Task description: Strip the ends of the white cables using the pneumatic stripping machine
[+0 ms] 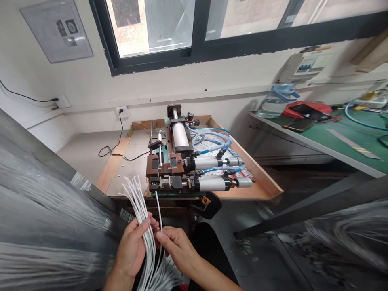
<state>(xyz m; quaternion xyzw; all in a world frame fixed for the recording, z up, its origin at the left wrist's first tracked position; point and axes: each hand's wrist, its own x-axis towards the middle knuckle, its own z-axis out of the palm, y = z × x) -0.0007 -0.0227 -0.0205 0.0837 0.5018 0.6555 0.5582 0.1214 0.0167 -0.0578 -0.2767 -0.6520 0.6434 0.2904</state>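
Observation:
A bundle of white cables is wrapped in my left hand, its cut ends fanning out above the fingers. Between thumb and fingers, my right hand pinches one white cable set apart from the bundle, its tip pointing up. Just beyond that tip stands a pneumatic machine with silver cylinders and dark metal jaws. The cables' lower lengths hang down over my lap, where they are partly hidden by my hands.
A low wooden rim edges the bench around the machine, and blue air hoses coil inside it. On the right, a green-topped table holds a water jug and a red pouch. Plastic-wrapped cable bundles hang at the left.

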